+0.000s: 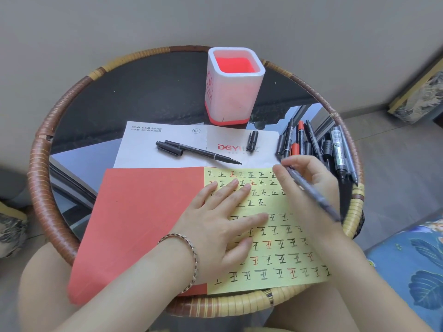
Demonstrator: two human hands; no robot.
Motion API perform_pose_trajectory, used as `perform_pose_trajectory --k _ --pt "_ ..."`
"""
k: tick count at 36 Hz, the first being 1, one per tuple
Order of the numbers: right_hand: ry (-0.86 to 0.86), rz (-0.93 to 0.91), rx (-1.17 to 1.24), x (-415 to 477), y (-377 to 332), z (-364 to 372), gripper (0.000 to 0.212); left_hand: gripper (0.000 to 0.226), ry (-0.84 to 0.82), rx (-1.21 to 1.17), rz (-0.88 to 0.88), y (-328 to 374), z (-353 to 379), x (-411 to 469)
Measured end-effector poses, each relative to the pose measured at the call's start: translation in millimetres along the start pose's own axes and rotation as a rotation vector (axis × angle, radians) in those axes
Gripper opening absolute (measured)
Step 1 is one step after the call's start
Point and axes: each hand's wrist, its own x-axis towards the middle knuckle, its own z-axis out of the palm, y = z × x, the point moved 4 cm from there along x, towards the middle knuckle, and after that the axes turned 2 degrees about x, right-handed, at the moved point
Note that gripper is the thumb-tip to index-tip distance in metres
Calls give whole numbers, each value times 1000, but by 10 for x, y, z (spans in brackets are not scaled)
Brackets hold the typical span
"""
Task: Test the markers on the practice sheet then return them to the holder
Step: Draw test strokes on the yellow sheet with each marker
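Observation:
The yellow practice sheet [275, 238], covered with rows of black and red characters, lies on a red sheet [141, 219]. My left hand [223, 226] rests flat on it, fingers spread. My right hand [304, 180] grips a grey marker [311, 192], its tip at the sheet's top right edge; the barrel is blurred. An uncapped black marker [203, 152] and its cap [169, 148] lie on white paper behind. Another loose cap [253, 141] lies further right. The white and red holder [233, 85] stands empty at the back.
A pile of several black and red markers [318, 149] lies at the table's right side. The round glass table has a woven rattan rim [48, 130]. White printed paper [167, 144] sits under the sheets. A blue floral cushion [412, 262] is at lower right.

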Motion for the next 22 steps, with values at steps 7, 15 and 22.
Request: perform_pose_trajectory --k 7,15,22 --pt "-157 -336 -584 450 -195 -6 32 40 5 17 -6 0 -4 -2" --pt "-316 -350 -981 859 -36 259 53 39 18 -5 -2 -2 12 -6" --pt "-230 -296 -832 888 68 114 34 39 25 15 -2 -19 25 0"
